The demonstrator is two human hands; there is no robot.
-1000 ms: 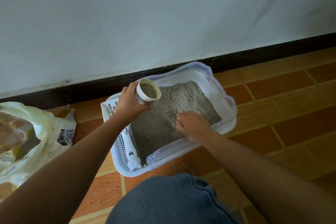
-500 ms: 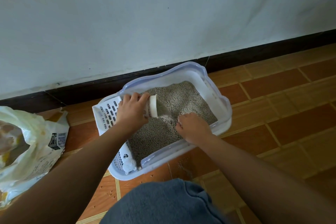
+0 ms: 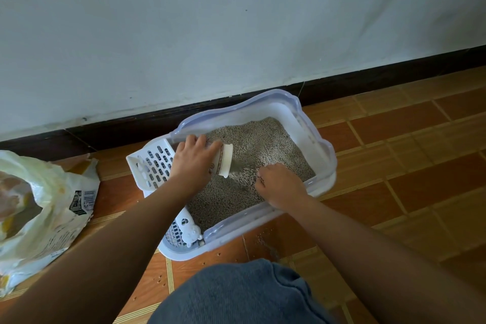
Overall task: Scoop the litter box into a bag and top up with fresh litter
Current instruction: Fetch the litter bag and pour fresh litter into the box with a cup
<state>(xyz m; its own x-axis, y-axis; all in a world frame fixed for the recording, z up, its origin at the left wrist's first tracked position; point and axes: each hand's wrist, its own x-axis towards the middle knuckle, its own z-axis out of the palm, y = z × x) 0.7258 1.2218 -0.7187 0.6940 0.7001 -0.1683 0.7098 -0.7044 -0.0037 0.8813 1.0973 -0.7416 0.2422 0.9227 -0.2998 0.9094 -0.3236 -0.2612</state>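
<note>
A white litter box (image 3: 324,155) with a pale blue rim sits on the tiled floor against the wall, filled with grey litter (image 3: 265,144). My left hand (image 3: 193,163) grips a white paper cup (image 3: 224,159) tipped on its side over the box, and litter streams out of its mouth. My right hand (image 3: 278,184) rests in the litter at the box's near side, fingers curled. A white slotted scoop (image 3: 155,163) lies along the box's left end, partly under my left arm. A yellowish litter bag (image 3: 44,208) lies open on the floor at the left.
A dark baseboard (image 3: 394,73) runs along the white wall behind the box. Loose litter grains are scattered on the orange-brown tiles (image 3: 263,242) in front of the box. My knee in blue jeans (image 3: 236,294) is at the bottom centre.
My left hand has turned the cup from upright and full to sideways, so litter now pours into the box. My right hand has stayed in the litter.
</note>
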